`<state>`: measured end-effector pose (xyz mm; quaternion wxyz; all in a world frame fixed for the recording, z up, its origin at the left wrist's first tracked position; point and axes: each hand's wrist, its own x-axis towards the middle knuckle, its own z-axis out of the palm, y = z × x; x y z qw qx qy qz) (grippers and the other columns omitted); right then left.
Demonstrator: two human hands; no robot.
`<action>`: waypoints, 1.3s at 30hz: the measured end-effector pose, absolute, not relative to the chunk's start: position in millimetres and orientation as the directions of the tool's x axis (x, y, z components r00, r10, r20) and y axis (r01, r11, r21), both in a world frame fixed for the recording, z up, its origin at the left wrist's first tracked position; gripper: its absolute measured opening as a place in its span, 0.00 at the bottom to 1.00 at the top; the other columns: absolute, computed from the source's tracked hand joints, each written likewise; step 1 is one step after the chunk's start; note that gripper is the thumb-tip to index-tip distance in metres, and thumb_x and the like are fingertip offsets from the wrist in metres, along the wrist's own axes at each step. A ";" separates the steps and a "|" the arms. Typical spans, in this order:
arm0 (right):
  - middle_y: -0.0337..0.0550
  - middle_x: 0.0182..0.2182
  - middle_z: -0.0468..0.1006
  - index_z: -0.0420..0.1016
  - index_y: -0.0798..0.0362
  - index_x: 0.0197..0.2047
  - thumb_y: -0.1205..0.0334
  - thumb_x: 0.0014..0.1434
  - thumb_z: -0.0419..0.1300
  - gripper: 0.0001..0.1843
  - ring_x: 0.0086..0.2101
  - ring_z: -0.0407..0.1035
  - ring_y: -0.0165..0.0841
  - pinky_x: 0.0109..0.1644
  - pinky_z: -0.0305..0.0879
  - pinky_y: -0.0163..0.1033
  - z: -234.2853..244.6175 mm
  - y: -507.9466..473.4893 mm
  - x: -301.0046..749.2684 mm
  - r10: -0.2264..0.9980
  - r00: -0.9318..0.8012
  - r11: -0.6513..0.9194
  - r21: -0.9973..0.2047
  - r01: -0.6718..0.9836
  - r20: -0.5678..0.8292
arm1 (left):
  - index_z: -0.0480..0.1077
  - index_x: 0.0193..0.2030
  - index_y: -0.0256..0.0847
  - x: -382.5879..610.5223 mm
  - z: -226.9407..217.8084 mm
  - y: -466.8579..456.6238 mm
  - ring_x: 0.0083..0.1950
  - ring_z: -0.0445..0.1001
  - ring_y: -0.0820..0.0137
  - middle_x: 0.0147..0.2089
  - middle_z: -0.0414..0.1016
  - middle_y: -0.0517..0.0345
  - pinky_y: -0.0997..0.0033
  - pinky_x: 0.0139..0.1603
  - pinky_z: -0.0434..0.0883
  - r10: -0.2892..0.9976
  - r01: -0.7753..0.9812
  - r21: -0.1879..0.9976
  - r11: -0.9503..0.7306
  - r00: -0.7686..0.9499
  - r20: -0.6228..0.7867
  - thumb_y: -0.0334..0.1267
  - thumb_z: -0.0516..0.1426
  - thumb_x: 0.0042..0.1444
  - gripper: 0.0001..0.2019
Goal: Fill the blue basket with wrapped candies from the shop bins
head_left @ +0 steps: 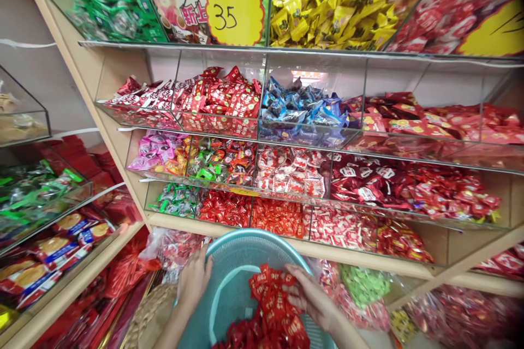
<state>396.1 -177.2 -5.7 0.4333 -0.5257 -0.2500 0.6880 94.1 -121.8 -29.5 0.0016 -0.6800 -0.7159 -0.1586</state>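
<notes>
A teal plastic basket (254,237) stands low in the middle, with red-wrapped candies (274,305) heaped in its lower right part. My left hand (193,278) grips the left side of its rim, the fingertips at the edge. Inside the basket on the right, my right hand (307,292) has its fingers curled around some of the red-wrapped candies at the top of the heap. Part of those fingers is hidden by the wrappers. The bottom of the heap runs out of view.
Tiered clear bins of wrapped candy rise ahead, including red candies (278,218), blue packets (303,101) and yellow packets (335,11). A price sign (235,15) reads 35. Snack packs (53,251) fill a left shelf. Bagged candies (364,289) lie below on the right, beside a wooden post (462,267).
</notes>
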 end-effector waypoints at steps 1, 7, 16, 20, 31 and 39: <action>0.39 0.40 0.72 0.66 0.48 0.43 0.49 0.46 0.63 0.22 0.34 0.72 0.28 0.33 0.69 0.33 -7.3 -178.1 397.1 0.867 -0.091 -0.492 -0.814 -0.310 -0.490 | 0.60 0.58 0.39 94.0 -29.7 -121.8 0.49 0.71 0.63 0.51 0.72 0.47 0.66 0.46 0.67 0.974 0.975 0.222 0.027 -0.076 0.213 0.42 0.41 0.60 0.22; 0.43 0.35 0.76 0.71 0.51 0.39 0.50 0.51 0.54 0.16 0.39 0.70 0.39 0.43 0.66 0.43 -26.1 -179.1 403.2 0.981 -0.093 -0.130 -0.932 0.337 -0.171 | 0.60 0.58 0.38 93.6 -29.3 -121.2 0.49 0.71 0.63 0.51 0.71 0.47 0.66 0.46 0.67 0.977 0.974 0.225 0.018 -0.065 0.202 0.41 0.40 0.61 0.22; 0.43 0.46 0.74 0.71 0.48 0.45 0.60 0.53 0.49 0.17 0.48 0.66 0.37 0.52 0.58 0.39 -32.7 -188.1 408.3 0.983 -0.142 0.016 -0.709 0.705 -0.119 | 0.61 0.58 0.39 94.0 -30.1 -120.4 0.50 0.71 0.65 0.52 0.71 0.48 0.67 0.47 0.67 0.974 0.975 0.221 0.029 -0.077 0.211 0.41 0.42 0.60 0.21; 0.45 0.45 0.74 0.70 0.48 0.46 0.57 0.54 0.51 0.17 0.46 0.67 0.38 0.51 0.60 0.40 -14.7 -174.0 408.0 0.998 -0.066 0.050 -0.720 0.693 0.005 | 0.61 0.58 0.38 92.1 -33.6 -120.3 0.49 0.71 0.64 0.51 0.72 0.47 0.66 0.47 0.67 0.971 0.972 0.236 0.008 -0.064 0.229 0.42 0.41 0.60 0.22; 0.55 0.59 0.54 0.48 0.52 0.63 0.61 0.49 0.58 0.39 0.56 0.52 0.45 0.56 0.53 0.47 24.4 -41.5 400.4 0.997 0.049 -0.025 -0.339 0.940 0.063 | 0.63 0.55 0.38 90.5 -39.1 -119.2 0.49 0.70 0.63 0.49 0.72 0.48 0.64 0.48 0.66 0.972 0.968 0.250 0.001 -0.060 0.226 0.42 0.40 0.60 0.21; 0.48 0.66 0.33 0.25 0.43 0.65 0.62 0.45 0.63 0.57 0.63 0.29 0.45 0.57 0.42 0.65 7.7 5.6 379.4 0.967 0.028 -0.045 -0.061 0.997 -0.254 | 0.62 0.56 0.39 89.4 -42.7 -118.4 0.49 0.70 0.65 0.51 0.72 0.48 0.66 0.48 0.67 0.968 0.966 0.258 0.005 -0.069 0.241 0.42 0.41 0.60 0.21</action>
